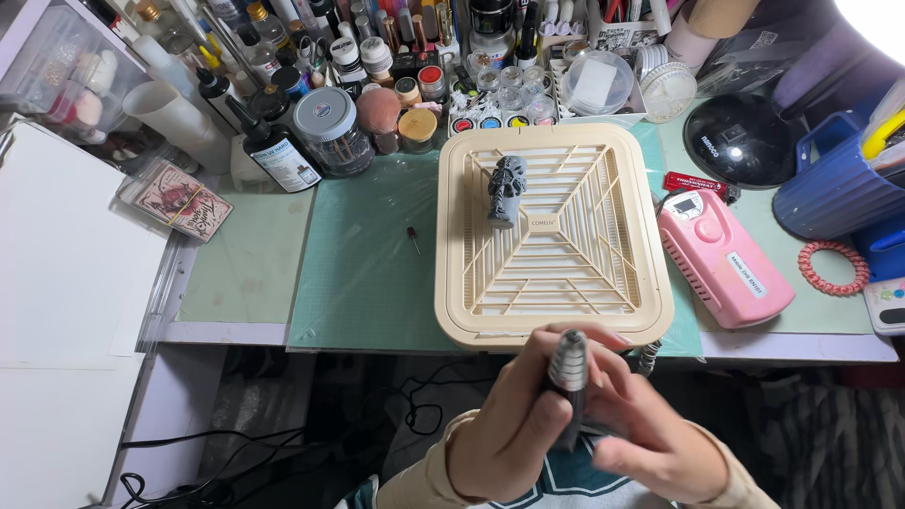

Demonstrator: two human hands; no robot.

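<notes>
Both my hands are low in front of the desk edge, wrapped around a grey ribbed rotary tool handpiece that points up. My left hand grips its body from the left. My right hand holds it from the right and looks blurred. Beyond them a cream square grille box rests on a green cutting mat. A small grey figure bust lies on the grille's upper left part. A tiny dark-red-tipped bit lies on the mat left of the box.
A pink control unit sits right of the box, with a blue ribbed cup and a black round base behind it. Bottles, jars and paint pots crowd the back. White sheets cover the left side. Cables trail under the desk.
</notes>
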